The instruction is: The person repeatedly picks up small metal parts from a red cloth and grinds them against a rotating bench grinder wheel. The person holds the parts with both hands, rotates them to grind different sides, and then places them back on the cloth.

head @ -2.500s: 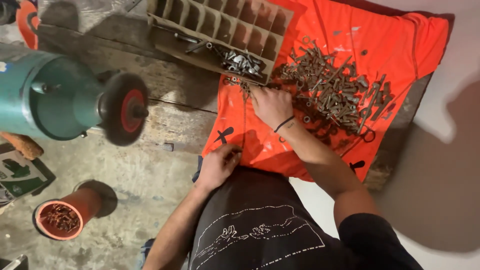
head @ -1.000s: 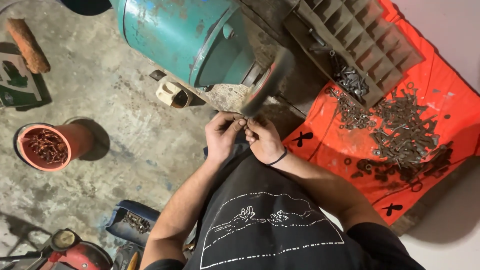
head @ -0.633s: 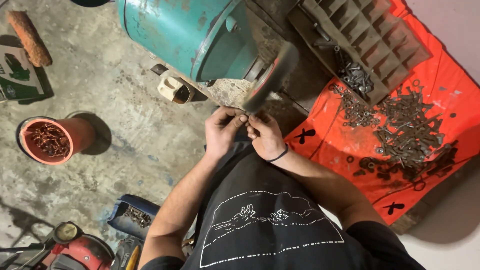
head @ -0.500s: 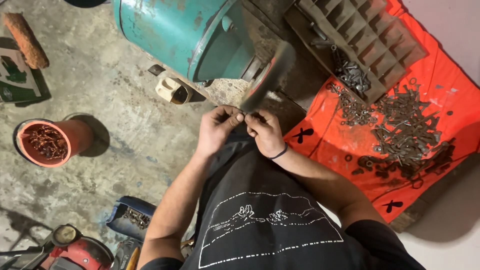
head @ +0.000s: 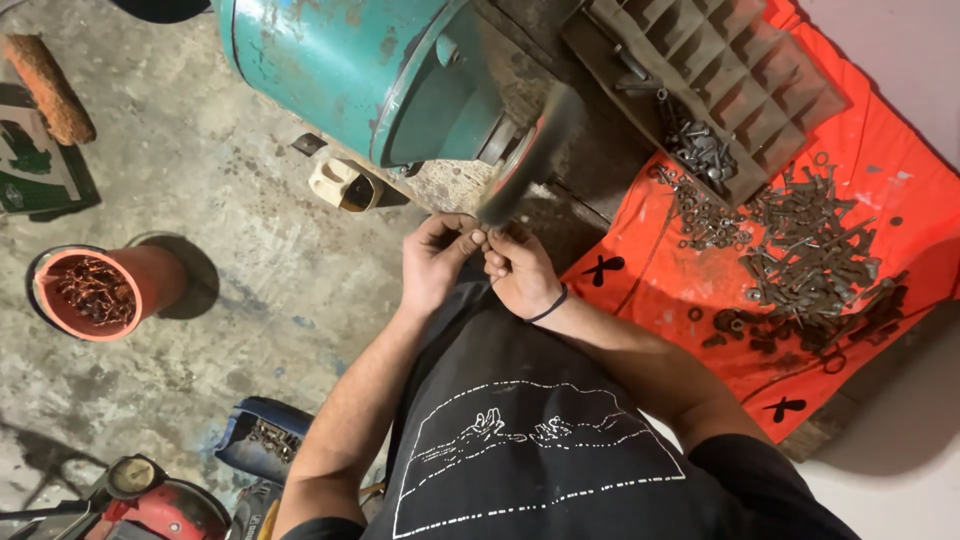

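Observation:
My left hand [head: 435,262] and my right hand [head: 520,272] meet in front of my chest, fingertips together on a small metal piece [head: 487,238] that I can barely make out. They hold it right under the blurred, spinning wheel [head: 530,158] of a teal bench grinder [head: 365,70]. A dark band circles my right wrist. To the right, an orange cloth [head: 860,200] carries a heap of rusty bolts and nuts [head: 800,250].
A compartmented sorting tray [head: 730,80] lies on the cloth's upper part. An orange pot of rusty bits [head: 95,292] stands on the concrete floor at the left. A blue container [head: 262,440] and a red tool with a gauge [head: 150,495] sit at the lower left.
My right hand left the bolt heap on the cloth and joined my left hand at the grinder wheel. My view swung left and has stayed nearly steady for the last second.

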